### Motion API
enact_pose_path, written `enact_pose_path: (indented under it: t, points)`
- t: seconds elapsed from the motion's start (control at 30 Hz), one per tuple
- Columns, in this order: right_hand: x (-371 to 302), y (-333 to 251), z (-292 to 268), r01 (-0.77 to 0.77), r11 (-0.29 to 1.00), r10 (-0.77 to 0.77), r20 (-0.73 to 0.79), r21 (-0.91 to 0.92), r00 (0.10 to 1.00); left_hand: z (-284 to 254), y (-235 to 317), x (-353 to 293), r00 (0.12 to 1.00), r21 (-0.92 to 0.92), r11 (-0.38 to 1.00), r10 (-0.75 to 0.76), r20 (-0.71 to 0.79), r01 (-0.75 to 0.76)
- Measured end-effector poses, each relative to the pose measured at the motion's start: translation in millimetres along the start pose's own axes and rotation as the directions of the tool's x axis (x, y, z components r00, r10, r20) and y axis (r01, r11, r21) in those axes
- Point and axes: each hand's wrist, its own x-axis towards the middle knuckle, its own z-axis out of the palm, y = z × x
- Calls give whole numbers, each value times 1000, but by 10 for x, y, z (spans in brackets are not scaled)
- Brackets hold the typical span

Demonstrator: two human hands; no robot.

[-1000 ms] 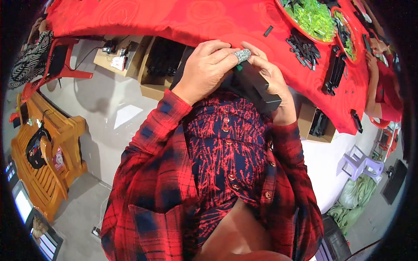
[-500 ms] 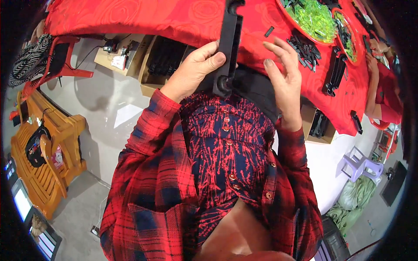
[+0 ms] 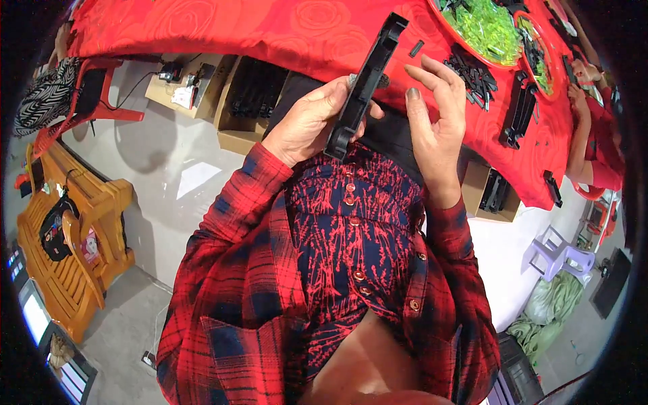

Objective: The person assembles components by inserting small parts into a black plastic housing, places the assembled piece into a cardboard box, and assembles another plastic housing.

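Observation:
My left hand (image 3: 312, 120) grips a long black plastic part (image 3: 365, 82) near its lower end and holds it slanted up over the edge of the red-clothed table (image 3: 270, 34). A small grey piece (image 3: 352, 79) shows between my left fingers and the part. To the right of the part my right hand (image 3: 435, 113) is raised with its fingers spread; it holds nothing. Both arms wear red plaid sleeves.
On the table lie a pile of small black parts (image 3: 472, 67), longer black parts (image 3: 520, 111) and a red tray of green pieces (image 3: 486, 27). Cardboard boxes of black parts (image 3: 250, 94) sit under the table. Another person's arm (image 3: 584, 135) rests at the right. An orange wooden bench (image 3: 64, 236) stands at the left.
A second ago both hands were together on the small grey piece at the table edge. The long black part has since come up in my left hand, and my right hand has opened.

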Motion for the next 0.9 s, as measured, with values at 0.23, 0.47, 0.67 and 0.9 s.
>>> enact_pose_path:
  t: [0.23, 0.47, 0.67, 0.9]
  points:
    - [-22, 43, -3, -55, 997, 54, 19, 47, 998, 4, 19, -22, 1000, -19, 1000, -10, -4, 10]
    - [24, -183, 65, 80, 973, -41, 180, -218, 983, 131, -41, 1, 971, -20, 1000, 1, -238, -6]
    - [-6, 60, 76, -138, 973, 125, 76, 187, 989, 76, 1, -13, 985, 94, 996, 6, -175, 11]
    - [-20, 98, 2, -522, 123, 432, 428, 844, 794, 47, -18, -10, 986, 108, 994, 36, -163, -18]
